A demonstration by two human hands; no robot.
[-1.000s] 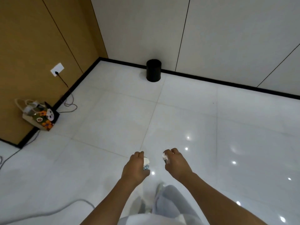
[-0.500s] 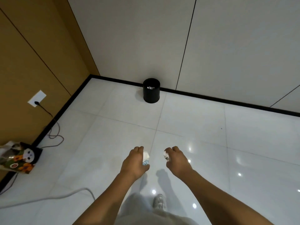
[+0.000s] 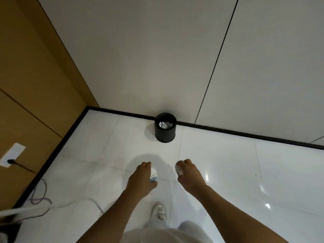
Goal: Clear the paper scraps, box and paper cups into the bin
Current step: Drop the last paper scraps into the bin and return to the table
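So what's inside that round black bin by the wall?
The round black bin holds a heap of crumpled white paper scraps, seen through its open top. Anything beneath that paper, and the bin's bottom, is covered, so I cannot tell what else is in there.

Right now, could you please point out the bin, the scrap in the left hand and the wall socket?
bin (image 3: 165, 133): head view, front wall.
scrap in the left hand (image 3: 154, 174): head view, exposed white part.
wall socket (image 3: 12, 154): head view, white faceplate.
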